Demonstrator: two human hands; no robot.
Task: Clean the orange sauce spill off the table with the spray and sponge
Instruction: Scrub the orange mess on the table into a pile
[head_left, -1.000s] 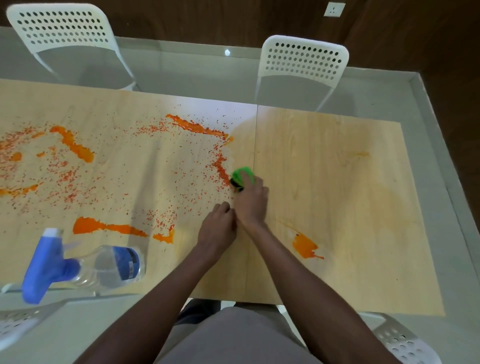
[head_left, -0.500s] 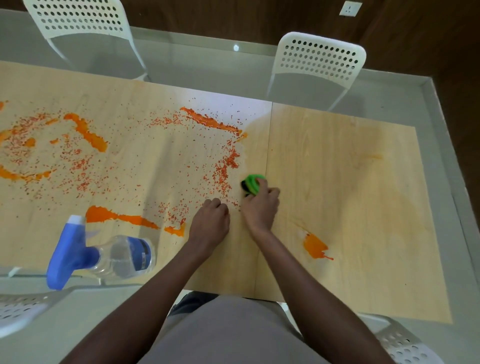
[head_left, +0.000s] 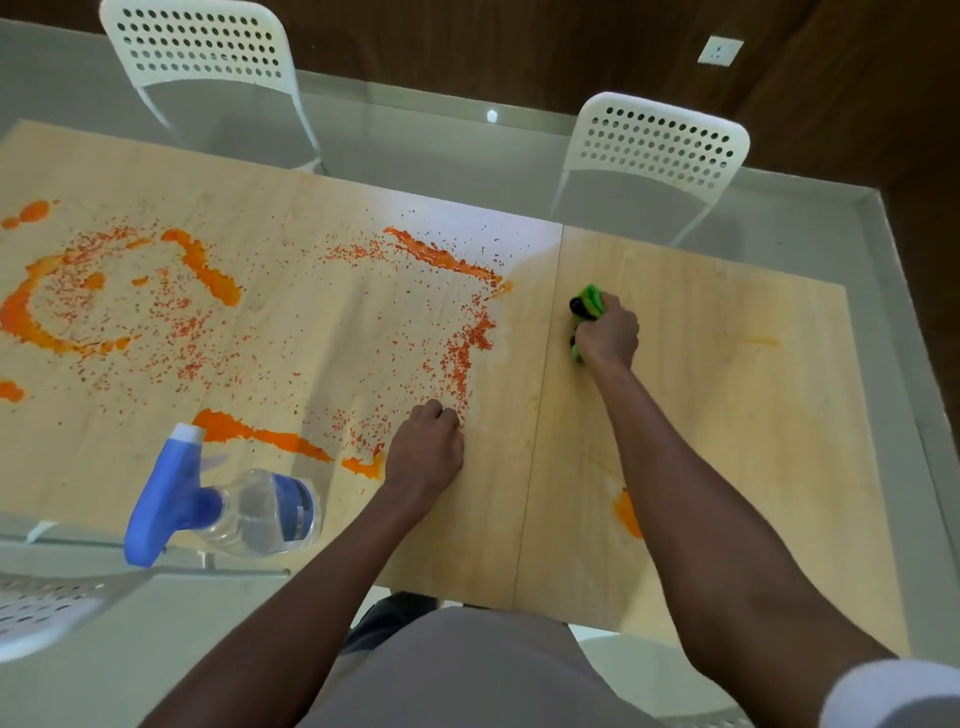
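Gripping green sponge (head_left: 589, 306) in right hand (head_left: 607, 334), fingers curled around; soft, light, likely squashes under pressure; left hand (head_left: 427, 451) fisted, holding nothing, resting on table (head_left: 727, 415).

Spray bottle (head_left: 244, 506) left of sponge (head_left: 589, 306)

The right hand (head_left: 607, 334) covers most of the green sponge (head_left: 589, 304). The right forearm hides part of the near orange blot (head_left: 627, 515). The orange spill (head_left: 31, 322) is cut off by the left edge. Bottle label (head_left: 296, 503) text is illegible
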